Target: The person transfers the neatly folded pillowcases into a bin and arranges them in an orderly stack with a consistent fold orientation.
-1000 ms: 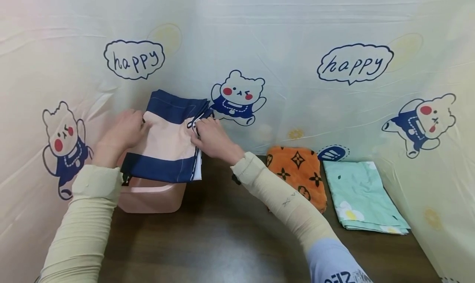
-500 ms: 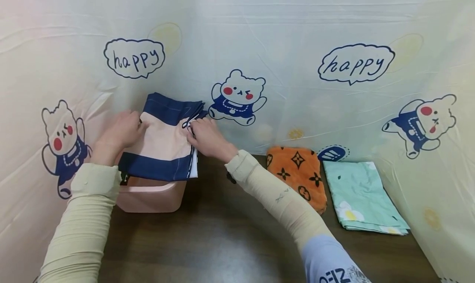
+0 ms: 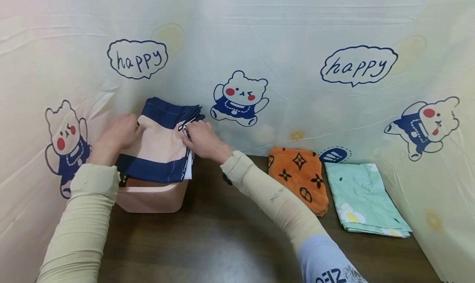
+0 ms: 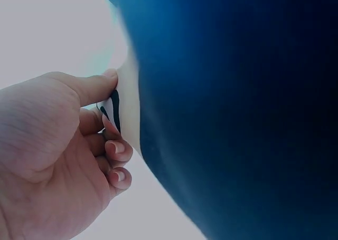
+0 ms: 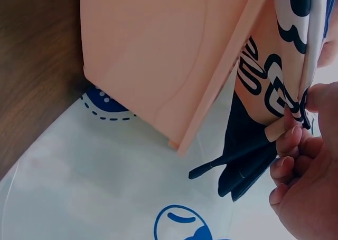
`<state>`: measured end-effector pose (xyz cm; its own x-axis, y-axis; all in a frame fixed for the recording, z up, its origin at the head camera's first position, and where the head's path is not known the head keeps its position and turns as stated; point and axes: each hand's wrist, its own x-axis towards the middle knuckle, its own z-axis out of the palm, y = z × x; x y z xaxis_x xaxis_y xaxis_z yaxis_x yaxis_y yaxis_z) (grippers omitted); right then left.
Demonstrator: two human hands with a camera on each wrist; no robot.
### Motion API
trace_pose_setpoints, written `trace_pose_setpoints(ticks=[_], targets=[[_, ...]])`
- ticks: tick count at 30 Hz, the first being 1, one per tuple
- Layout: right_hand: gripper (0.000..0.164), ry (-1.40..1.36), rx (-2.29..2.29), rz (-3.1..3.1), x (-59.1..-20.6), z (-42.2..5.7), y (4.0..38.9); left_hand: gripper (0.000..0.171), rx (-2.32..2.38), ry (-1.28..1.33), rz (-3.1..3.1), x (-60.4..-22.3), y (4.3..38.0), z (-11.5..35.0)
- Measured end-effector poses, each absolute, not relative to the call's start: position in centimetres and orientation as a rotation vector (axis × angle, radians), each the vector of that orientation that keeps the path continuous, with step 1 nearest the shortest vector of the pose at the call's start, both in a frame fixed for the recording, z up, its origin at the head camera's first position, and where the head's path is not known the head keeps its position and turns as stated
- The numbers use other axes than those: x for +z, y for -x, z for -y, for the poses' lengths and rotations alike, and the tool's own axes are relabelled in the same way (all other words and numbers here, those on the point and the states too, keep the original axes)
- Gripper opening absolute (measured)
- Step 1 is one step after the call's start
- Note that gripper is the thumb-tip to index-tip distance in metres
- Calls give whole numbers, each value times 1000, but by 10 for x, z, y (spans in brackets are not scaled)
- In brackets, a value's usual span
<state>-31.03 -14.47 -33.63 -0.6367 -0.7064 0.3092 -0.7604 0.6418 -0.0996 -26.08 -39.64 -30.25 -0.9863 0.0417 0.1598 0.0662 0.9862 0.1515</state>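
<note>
Folded navy-and-pale-pink banded cloth (image 3: pixel 157 139) over a pale pink plastic bin (image 3: pixel 150 199)

The step in hand looks like fitting the cloth into the bin: it slants across the opening, its right edge appearing to reach past the bin's side. Whether it touches the rim cannot be told. The next move seems to call for bringing that edge inward and lowering both sides evenly.

The left hand (image 3: pixel 119 134) pinches the cloth's left edge between thumb and fingers, the outer fingers curled in. The right hand (image 3: pixel 204 139) pinches the bunched layers at the right edge, thumb against fingers; dark corners fan out beside it in the right wrist view. On the dark brown wooden table (image 3: pixel 208 242), to the right, lie an orange plush cloth (image 3: pixel 299 171) with black motifs and a folded mint-green cloth (image 3: pixel 365 196) with white flowers.
</note>
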Motion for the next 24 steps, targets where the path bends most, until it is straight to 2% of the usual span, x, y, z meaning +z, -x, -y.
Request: trace_pose_setpoints(ticks=[24], targets=[[33,-1244,300,2628,-340,160,304,36,-136,113,3006,-301,250,413]])
